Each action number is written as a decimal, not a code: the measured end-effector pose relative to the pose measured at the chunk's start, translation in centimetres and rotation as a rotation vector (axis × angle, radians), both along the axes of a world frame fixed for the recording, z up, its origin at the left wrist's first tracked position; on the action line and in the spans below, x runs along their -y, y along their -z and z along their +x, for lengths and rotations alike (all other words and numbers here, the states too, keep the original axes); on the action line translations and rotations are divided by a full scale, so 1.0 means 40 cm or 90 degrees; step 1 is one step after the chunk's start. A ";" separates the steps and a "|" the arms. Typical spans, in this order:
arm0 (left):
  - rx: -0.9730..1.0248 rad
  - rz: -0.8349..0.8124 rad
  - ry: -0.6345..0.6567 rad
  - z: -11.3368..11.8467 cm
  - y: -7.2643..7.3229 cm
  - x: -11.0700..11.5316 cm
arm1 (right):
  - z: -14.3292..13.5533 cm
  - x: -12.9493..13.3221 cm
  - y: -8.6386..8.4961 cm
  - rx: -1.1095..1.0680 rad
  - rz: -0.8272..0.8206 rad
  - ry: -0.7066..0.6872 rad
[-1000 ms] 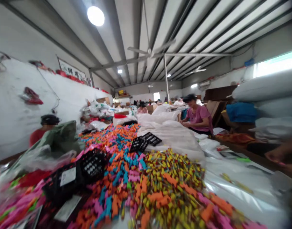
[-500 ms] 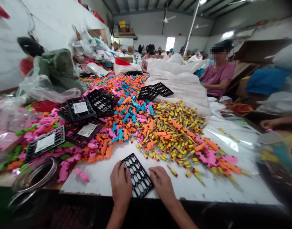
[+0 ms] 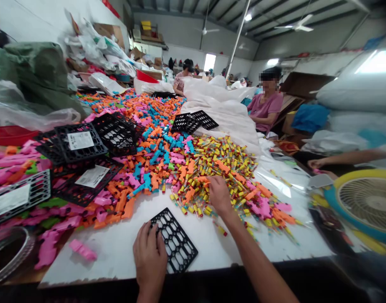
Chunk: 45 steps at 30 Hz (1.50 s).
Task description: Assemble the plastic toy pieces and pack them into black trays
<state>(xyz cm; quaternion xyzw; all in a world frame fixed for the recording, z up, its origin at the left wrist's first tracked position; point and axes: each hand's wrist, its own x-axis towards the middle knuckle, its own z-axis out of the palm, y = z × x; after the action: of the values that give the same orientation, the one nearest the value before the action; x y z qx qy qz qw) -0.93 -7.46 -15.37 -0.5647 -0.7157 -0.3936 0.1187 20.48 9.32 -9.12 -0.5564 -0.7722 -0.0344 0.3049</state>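
Note:
A black plastic grid tray (image 3: 177,240) lies on the white tabletop near the front edge. My left hand (image 3: 150,248) rests on its left side, fingers together and bent over the rim. Further forward, my right hand (image 3: 219,193) reaches into a heap of small yellow tubes with red ends (image 3: 233,155). Its fingertips are at an orange toy piece (image 3: 201,179) on the heap; whether they grip it is unclear. Orange, pink and blue toy pieces (image 3: 155,155) are piled to the left of the tubes.
More black grid trays (image 3: 113,134) lie on the toy pile, some with white labels. A yellow and blue fan (image 3: 366,202) stands at the right. A loose pink piece (image 3: 83,249) is at the front left. Co-workers sit beyond and at the right.
My right hand has left the tray's right side and moved forward onto the heap. My left hand is still at the tray. The camera view has turned to the right.

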 end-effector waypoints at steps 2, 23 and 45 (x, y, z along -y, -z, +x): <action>0.006 -0.009 0.001 0.000 0.000 -0.001 | 0.050 -0.023 -0.017 0.064 -0.018 0.044; 0.060 -0.215 -0.023 -0.097 -0.009 0.011 | -0.156 0.149 0.045 -0.498 -0.497 -0.310; -0.027 -0.174 -0.009 -0.115 0.028 -0.003 | -0.315 0.143 0.056 -0.264 -0.288 -0.438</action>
<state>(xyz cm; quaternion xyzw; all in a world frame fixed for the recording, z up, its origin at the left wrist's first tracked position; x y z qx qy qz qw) -5.51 -7.35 -16.47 -0.5788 -0.7639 -0.2795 0.0583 7.86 3.59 -11.34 -0.3152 -0.8230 0.3499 0.3176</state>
